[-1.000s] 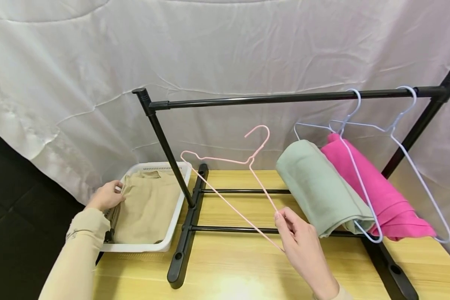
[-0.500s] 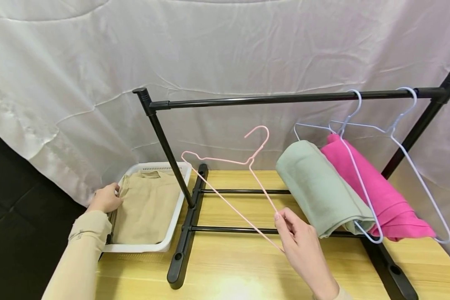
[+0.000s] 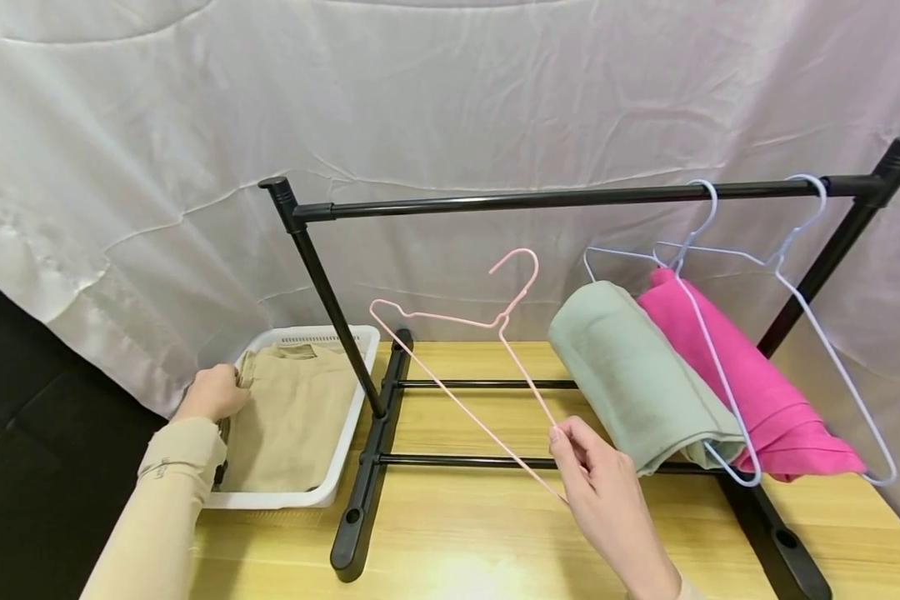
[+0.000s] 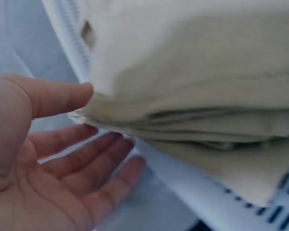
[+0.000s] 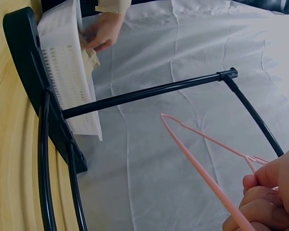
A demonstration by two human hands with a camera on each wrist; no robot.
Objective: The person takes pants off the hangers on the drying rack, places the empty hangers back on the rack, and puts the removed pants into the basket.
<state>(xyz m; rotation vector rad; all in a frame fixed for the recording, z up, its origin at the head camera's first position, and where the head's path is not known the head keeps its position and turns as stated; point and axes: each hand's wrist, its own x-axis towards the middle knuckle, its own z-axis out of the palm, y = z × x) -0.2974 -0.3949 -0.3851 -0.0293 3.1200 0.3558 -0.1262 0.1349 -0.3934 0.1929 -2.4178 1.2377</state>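
Observation:
My right hand [image 3: 603,492] pinches the right arm of a pink wire hanger [image 3: 461,320] near its lower corner, holding it in front of the rack with its hook up. In the right wrist view, the curled fingers close round the hanger's thin wire. At the left, my left hand [image 3: 212,395] is at the left edge of a folded khaki garment [image 3: 296,417] lying in a white plastic basket [image 3: 322,495]. The left wrist view has the thumb on top of the cloth's layered corner and the fingers [image 4: 94,156] spread underneath, pinching that corner.
A black garment rack [image 3: 495,202] stands on the wooden table [image 3: 457,533], its left post beside the basket. Two lilac hangers [image 3: 708,333] hang at its right end, bearing a sage-green cloth [image 3: 637,375] and a bright pink cloth [image 3: 765,392]. A pale curtain [image 3: 435,100] hangs behind.
My left hand shifts slightly along the garment's left edge, its fingers drawn in closer. The pink hanger's left corner has swung a little to the right; the right hand stays in place.

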